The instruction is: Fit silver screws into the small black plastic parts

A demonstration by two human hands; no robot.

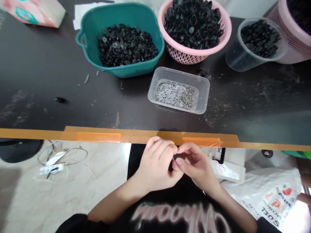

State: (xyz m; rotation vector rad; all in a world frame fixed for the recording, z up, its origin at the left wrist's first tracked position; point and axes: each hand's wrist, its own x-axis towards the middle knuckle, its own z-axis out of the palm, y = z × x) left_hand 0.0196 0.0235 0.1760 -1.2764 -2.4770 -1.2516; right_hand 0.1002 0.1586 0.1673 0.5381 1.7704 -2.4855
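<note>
A small black piece (177,156) is being pinched at the fingertips of the curled left hand (155,165) and right hand (196,166), being held close together just below the counter (36,64) edge, above a dark shirt (170,215).

One left hand (155,168) and one right hand (196,166) pinch one small black part (177,156). The table (48,71) holds one teal tub (116,72), two pink baskets (187,55), one clear cup (236,56) and one clear tray (179,74); the black washers (127,45) and silver screws (176,95) are too many to count.
</note>
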